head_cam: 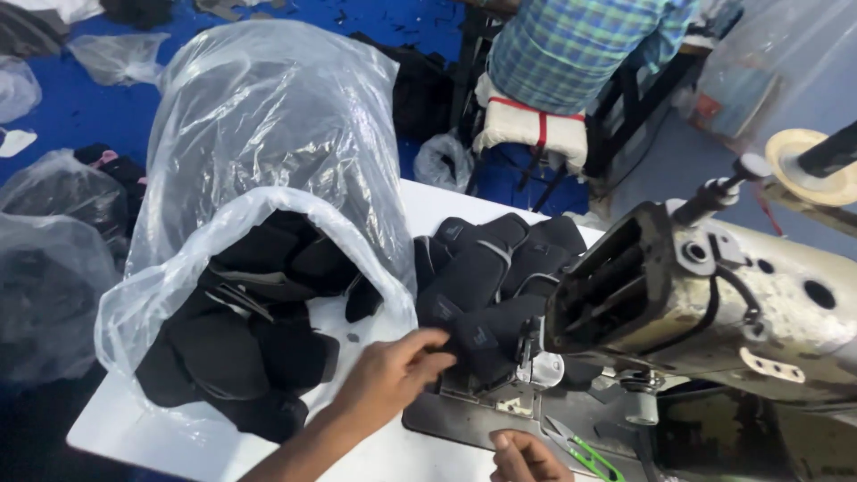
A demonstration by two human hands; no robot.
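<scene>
- Head view: my left hand (393, 375) pinches a black fabric piece (478, 344) just left of the sewing machine (714, 295), near the white table (446, 210) front edge.
- My right hand (527, 457), curled and holding nothing that I can see, sits nearer me, below that piece.

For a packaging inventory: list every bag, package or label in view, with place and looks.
Large clear plastic bag: on the white table, left, mouth open, full of black fabric pieces.
Crumpled clear bags: blue floor, far left.
Small clear bag: floor beyond the table.
Clear bag: top right.
No signs or screens.
</scene>
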